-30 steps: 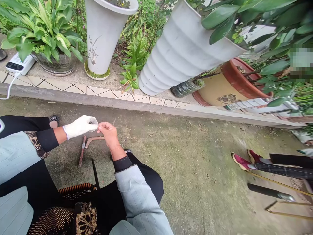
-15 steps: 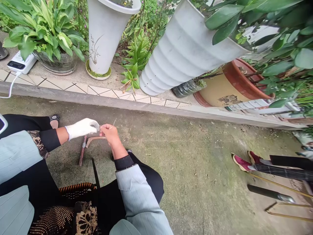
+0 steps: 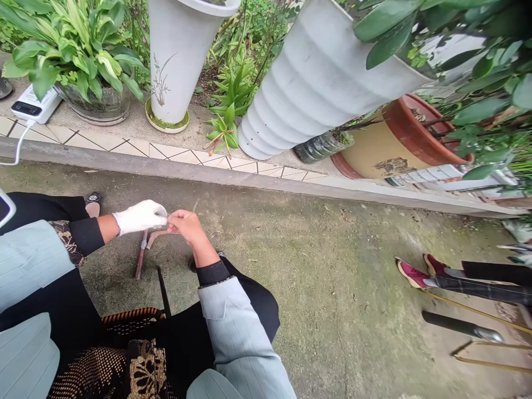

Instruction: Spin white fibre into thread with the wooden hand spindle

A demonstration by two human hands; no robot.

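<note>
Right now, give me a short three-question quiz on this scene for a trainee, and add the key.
1. Is the white-gloved hand the left or the right?
2. True or false: a bent reddish-brown rod lies on the concrete ground beneath the bare hand.
3. The shoes of the other person at the right are: A) magenta, B) blue, C) green.

Key: 1 left; 2 true; 3 A.
</note>
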